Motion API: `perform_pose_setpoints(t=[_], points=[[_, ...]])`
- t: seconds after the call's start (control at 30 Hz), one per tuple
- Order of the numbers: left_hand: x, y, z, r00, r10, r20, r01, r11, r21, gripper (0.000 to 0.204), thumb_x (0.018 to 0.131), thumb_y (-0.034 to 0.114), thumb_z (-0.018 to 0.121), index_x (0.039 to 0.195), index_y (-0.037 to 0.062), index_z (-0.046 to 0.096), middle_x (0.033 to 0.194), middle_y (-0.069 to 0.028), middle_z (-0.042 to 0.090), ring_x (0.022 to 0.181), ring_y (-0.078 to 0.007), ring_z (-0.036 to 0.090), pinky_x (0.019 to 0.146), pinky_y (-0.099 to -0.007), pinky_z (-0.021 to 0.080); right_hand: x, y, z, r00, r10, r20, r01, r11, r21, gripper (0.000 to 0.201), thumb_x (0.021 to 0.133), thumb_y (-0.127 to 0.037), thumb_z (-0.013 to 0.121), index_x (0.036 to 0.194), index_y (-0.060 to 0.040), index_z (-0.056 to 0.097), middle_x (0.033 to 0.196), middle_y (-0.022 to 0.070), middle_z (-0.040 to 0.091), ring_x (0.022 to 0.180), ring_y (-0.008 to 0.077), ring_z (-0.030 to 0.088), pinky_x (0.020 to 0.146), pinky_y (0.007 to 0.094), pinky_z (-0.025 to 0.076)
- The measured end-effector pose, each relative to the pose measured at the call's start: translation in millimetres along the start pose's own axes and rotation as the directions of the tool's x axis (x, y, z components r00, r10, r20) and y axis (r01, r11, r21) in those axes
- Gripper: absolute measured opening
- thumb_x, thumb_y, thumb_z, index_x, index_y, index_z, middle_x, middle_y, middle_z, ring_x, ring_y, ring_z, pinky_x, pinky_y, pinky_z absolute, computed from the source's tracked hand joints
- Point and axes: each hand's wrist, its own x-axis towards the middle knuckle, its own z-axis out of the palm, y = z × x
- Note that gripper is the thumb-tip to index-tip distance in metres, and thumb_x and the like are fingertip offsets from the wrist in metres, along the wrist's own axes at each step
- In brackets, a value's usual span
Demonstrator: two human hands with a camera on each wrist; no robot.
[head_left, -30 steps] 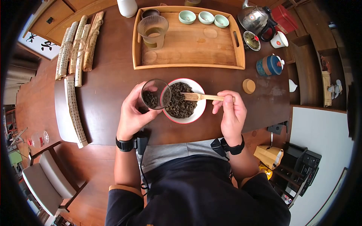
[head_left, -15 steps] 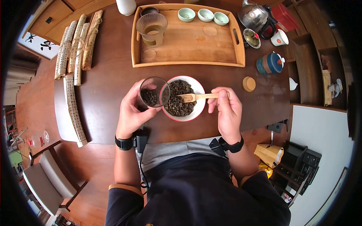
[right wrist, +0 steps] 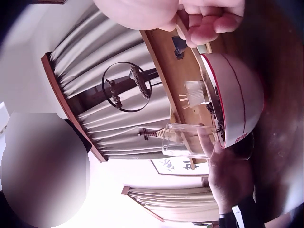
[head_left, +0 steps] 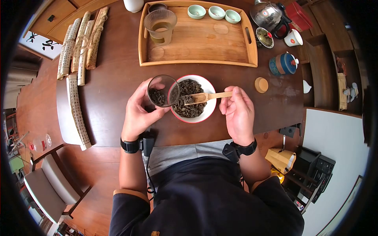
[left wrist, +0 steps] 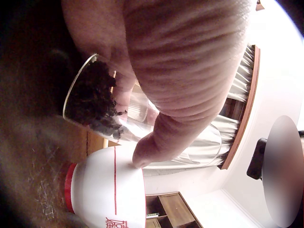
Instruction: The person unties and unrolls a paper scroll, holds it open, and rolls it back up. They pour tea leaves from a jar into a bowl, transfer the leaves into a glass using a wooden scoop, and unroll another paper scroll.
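My left hand [head_left: 138, 114] grips a clear glass [head_left: 163, 91] tilted toward the bowl, with dark tea leaves in its bottom. In the left wrist view the leaves [left wrist: 92, 99] lie deep inside the glass, and the thumb touches the white bowl [left wrist: 128, 190]. That red-rimmed bowl [head_left: 212, 108] holds more dark leaves. My right hand [head_left: 239, 116] pinches the handle of a wooden scoop [head_left: 201, 98]; some leaves rest in its tip, over the bowl. The right wrist view shows curled fingers [right wrist: 206, 31] above the bowl [right wrist: 240, 95].
Behind the bowl stands a wooden tray [head_left: 197, 62] with a ribbed glass cup [head_left: 160, 27] and three green cups [head_left: 216, 12]. A round wooden lid [head_left: 261, 85], a blue jar [head_left: 282, 64] and a kettle [head_left: 267, 15] are at the right. Bamboo scrolls [head_left: 78, 114] lie at the left.
The scoop's tip has moved slightly left and now carries leaves. My right hand has shifted a little, changing the scoop's angle. The left hand still grips the glass at the bowl's side.
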Motion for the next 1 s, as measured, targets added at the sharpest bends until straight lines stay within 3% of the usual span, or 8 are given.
perform_pose_setpoints(t=[0.3,0.53,0.73,0.8,0.87,0.9,0.93,1.0], points=[[-1.1,-1.0,-0.8,1.000,-0.022,-0.005,0.022,1.000,-0.016,0.069,0.073,0.001,0.083,0.136,-0.0003,0.056,0.122,-0.0070,0.063,0.115,-0.0160,0.058,0.103,-0.0319,0.044,-2.2,-10.7,-0.3,1.000,-0.002,-0.004,0.002,0.998,0.059,0.029,0.109,-0.027,0.050,0.106,-0.0005,0.063,0.079,0.0046,0.060,0.065,0.0122,0.054,0.059,0.0262,0.042],[-0.2,-2.4,-1.6,1.000,-0.018,0.022,0.019,0.998,-0.065,0.068,0.075,-0.001,0.082,0.137,-0.0020,0.054,0.124,-0.0055,0.062,0.116,-0.0149,0.058,0.102,-0.0303,0.045,-2.0,-49.8,22.8,0.992,-0.123,0.028,0.120,0.990,0.071,0.033,0.108,-0.032,0.051,0.105,-0.0011,0.063,0.071,0.0073,0.060,0.060,0.0155,0.052,0.059,0.0285,0.040],[-1.2,-2.9,-1.2,0.999,-0.017,0.042,0.022,0.992,-0.124,0.069,0.076,-0.003,0.081,0.140,-0.0026,0.052,0.131,-0.0075,0.059,0.121,-0.0160,0.056,0.106,-0.0315,0.044,-4.9,-62.3,60.6,0.954,-0.254,0.157,0.260,0.966,-0.014,0.033,0.109,-0.029,0.048,0.107,0.0011,0.062,0.074,0.0089,0.061,0.062,0.0149,0.054,0.060,0.0277,0.043],[-1.8,-3.3,-1.6,0.999,-0.021,0.038,0.026,0.992,-0.127,0.069,0.077,-0.003,0.081,0.140,-0.0027,0.052,0.133,-0.0078,0.059,0.122,-0.0162,0.056,0.106,-0.0318,0.044,-9.6,-57.2,65.2,0.932,-0.288,0.221,0.295,0.956,0.002,0.029,0.109,-0.024,0.050,0.111,0.0028,0.061,0.083,0.0105,0.063,0.067,0.0142,0.057,0.064,0.0268,0.047],[-2.2,-2.9,-1.0,0.999,-0.029,0.037,0.033,0.991,-0.133,0.069,0.077,-0.004,0.081,0.140,-0.0027,0.052,0.134,-0.0082,0.058,0.124,-0.0164,0.055,0.107,-0.0320,0.043,-14.8,-52.5,67.5,0.830,-0.423,0.364,0.518,0.827,-0.220,0.025,0.107,-0.019,0.053,0.115,0.0033,0.061,0.091,0.0116,0.065,0.071,0.0144,0.059,0.067,0.0268,0.048],[-1.6,-1.3,-0.5,0.999,-0.025,0.041,0.030,0.989,-0.141,0.070,0.076,-0.004,0.081,0.140,-0.0025,0.052,0.134,-0.0080,0.058,0.124,-0.0165,0.055,0.108,-0.0322,0.043,-15.3,-55.6,62.5,0.770,-0.425,0.475,0.592,0.753,-0.286,0.022,0.104,-0.016,0.058,0.115,0.0032,0.063,0.096,0.0126,0.065,0.075,0.0161,0.062,0.070,0.0278,0.050],[-1.1,-0.5,-0.2,0.999,-0.021,0.047,0.027,0.988,-0.150,0.070,0.076,-0.004,0.081,0.140,-0.0023,0.052,0.134,-0.0078,0.058,0.124,-0.0166,0.055,0.108,-0.0323,0.043,-16.1,-56.4,65.5,0.701,-0.475,0.532,0.688,0.645,-0.331,0.022,0.102,-0.016,0.062,0.112,0.0030,0.066,0.095,0.0136,0.067,0.077,0.0185,0.064,0.071,0.0292,0.051],[-1.0,-1.2,-2.1,0.999,-0.018,0.048,0.022,0.995,-0.097,0.070,0.076,-0.005,0.081,0.140,-0.0021,0.053,0.132,-0.0076,0.058,0.124,-0.0166,0.055,0.108,-0.0321,0.043,-15.8,-60.4,62.8,0.600,-0.474,0.645,0.774,0.547,-0.318,0.020,0.100,-0.014,0.064,0.109,0.0029,0.067,0.095,0.0148,0.068,0.078,0.0204,0.065,0.071,0.0301,0.052]])
